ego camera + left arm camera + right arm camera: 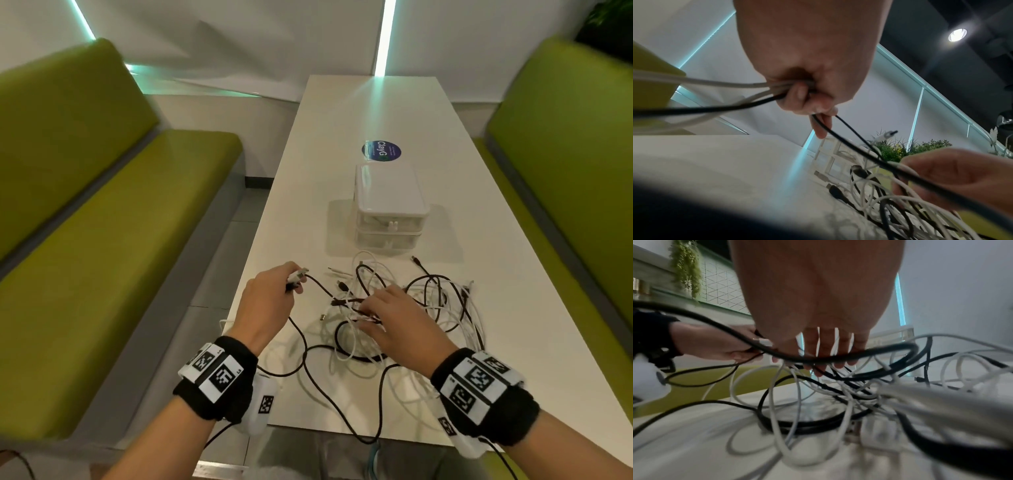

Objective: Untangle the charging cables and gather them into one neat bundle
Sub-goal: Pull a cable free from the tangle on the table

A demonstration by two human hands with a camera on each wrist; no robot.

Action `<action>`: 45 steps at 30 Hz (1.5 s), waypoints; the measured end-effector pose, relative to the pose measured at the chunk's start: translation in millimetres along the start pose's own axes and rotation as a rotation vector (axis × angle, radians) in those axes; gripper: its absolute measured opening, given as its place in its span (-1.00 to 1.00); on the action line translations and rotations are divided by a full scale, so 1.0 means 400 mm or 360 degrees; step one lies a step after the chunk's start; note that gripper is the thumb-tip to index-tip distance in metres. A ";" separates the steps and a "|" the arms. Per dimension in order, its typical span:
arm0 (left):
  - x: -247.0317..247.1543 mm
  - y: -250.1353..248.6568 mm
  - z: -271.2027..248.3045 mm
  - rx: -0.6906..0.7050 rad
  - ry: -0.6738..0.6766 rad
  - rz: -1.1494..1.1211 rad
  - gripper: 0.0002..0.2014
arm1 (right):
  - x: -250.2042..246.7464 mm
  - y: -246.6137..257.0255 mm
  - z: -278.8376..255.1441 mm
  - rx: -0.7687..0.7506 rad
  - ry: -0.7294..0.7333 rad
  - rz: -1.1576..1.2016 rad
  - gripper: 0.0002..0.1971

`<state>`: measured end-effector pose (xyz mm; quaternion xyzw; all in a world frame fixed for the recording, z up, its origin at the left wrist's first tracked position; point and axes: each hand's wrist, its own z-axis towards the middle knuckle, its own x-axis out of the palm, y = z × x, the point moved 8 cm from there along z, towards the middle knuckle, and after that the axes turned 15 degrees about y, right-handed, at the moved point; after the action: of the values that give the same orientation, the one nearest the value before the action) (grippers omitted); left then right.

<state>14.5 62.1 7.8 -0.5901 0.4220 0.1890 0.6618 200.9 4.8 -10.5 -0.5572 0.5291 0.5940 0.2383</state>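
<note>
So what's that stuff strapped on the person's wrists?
Both hands are bare. The left wrist and right wrist each wear a black wristband with white tags printed with square black-and-white codes. A white camera pod hangs under the left wristband, trailing a thin black cable.

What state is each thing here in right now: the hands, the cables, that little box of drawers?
Left hand: fingers curled round several cable ends, white and black.
Right hand: fingers spread straight, reaching into the tangle.
Cables: black and white, tangled in a loose heap on the table.
Drawer box: both drawers closed.
</note>
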 end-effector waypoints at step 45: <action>-0.036 -0.101 0.028 0.0113 -0.0124 0.0358 -0.95 | -0.099 -0.080 0.007 0.0152 -0.0022 0.0498 -0.69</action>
<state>40.1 66.8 43.5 -0.5074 0.4659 0.2699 0.6728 238.2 29.9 13.8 -0.4520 0.6354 0.6018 0.1727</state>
